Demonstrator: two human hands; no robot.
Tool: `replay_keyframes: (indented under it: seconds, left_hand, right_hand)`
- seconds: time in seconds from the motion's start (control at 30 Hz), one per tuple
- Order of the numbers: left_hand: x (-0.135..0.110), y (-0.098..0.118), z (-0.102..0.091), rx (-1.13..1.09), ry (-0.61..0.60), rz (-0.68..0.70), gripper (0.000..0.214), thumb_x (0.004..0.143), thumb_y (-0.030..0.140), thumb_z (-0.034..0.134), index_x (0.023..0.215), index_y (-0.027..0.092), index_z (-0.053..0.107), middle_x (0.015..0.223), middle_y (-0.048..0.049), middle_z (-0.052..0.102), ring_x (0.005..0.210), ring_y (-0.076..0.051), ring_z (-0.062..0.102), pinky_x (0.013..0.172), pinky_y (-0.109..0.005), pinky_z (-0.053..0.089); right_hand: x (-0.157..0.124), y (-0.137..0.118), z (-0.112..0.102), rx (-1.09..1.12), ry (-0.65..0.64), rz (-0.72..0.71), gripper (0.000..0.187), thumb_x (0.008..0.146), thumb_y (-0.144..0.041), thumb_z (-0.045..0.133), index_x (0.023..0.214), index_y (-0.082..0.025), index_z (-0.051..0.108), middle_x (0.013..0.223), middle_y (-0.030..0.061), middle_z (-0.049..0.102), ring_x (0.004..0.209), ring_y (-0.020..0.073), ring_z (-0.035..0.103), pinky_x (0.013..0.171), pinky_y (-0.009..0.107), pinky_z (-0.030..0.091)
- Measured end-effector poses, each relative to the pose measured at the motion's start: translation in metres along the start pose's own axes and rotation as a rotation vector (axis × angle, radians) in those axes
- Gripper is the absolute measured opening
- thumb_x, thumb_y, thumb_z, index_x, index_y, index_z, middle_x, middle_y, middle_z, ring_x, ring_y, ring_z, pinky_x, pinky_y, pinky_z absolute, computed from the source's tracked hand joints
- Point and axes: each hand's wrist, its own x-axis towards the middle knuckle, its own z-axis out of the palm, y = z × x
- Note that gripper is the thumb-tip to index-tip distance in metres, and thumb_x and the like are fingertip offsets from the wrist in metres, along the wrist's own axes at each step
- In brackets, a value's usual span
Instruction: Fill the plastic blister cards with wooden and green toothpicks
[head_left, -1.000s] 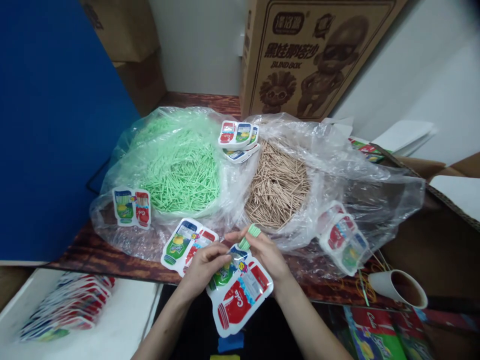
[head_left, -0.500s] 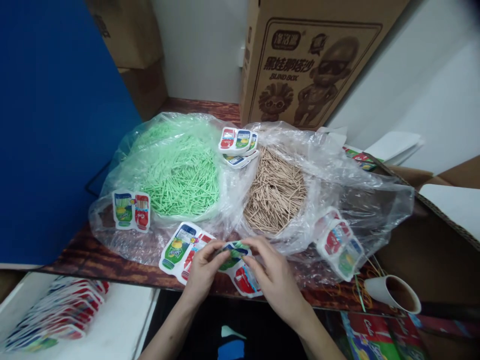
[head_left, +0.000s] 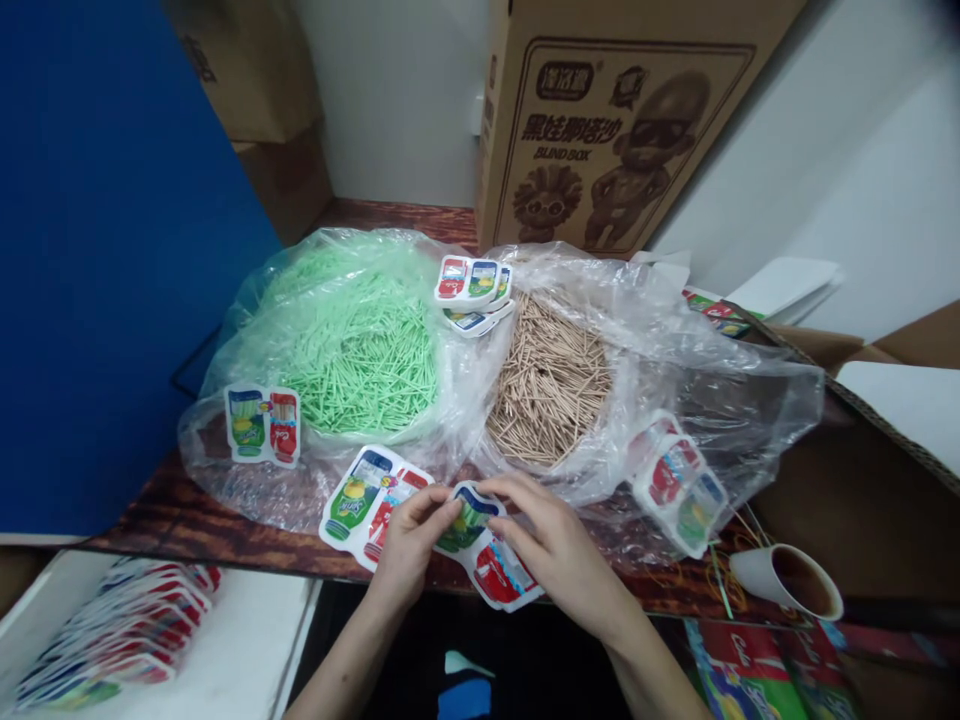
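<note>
While the left hand [head_left: 409, 545] pinches the Sprite-and-Cola packet [head_left: 480, 550] at ten o'clock, the right hand [head_left: 559, 545] holds it with bent fingers at one.

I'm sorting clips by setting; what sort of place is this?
Probably a packing workshop: green sticks and brown sticks lie in open plastic bags on a table, printed packets overlap in a row, and a cardboard box stands behind.

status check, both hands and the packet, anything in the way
Left hand pinching Sprite-and-Cola packet, right hand also on it. Cola half angled toward the body. Nothing seen blocking; second packet partly hidden behind left hand.
</note>
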Motion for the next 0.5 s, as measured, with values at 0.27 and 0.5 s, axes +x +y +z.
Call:
replay_keyframes:
  seconds: [0.27,0.5]
  left_hand:
    - [0.0,-0.002,-0.008,-0.058,0.025,-0.058,0.018,0.071,0.034,0.075,0.075,0.018,0.069,0.068,0.0011,0.065,0.061,-0.012,0.056,0.059,-0.022,0.045]
    - [-0.005,0.018,-0.027,-0.052,-0.412,-0.327,0.044,0.055,0.037,0.085,0.093,0.02,0.071,0.078,-0.0029,0.069,0.071,-0.02,0.062,0.064,-0.027,0.047]
  right_hand:
    - [-0.006,0.007,-0.007,0.002,0.021,0.072,0.038,0.084,-0.015,0.056,0.119,-0.03,0.063,0.109,0.0028,0.069,0.097,0.0227,0.063,0.085,0.032,0.046]
    - [-0.013,0.022,0.009,0.014,0.096,0.177,0.022,0.081,-0.017,0.062,0.06,-0.019,0.056,0.059,-0.0045,0.056,0.057,0.0125,0.051,0.055,0.022,0.035]
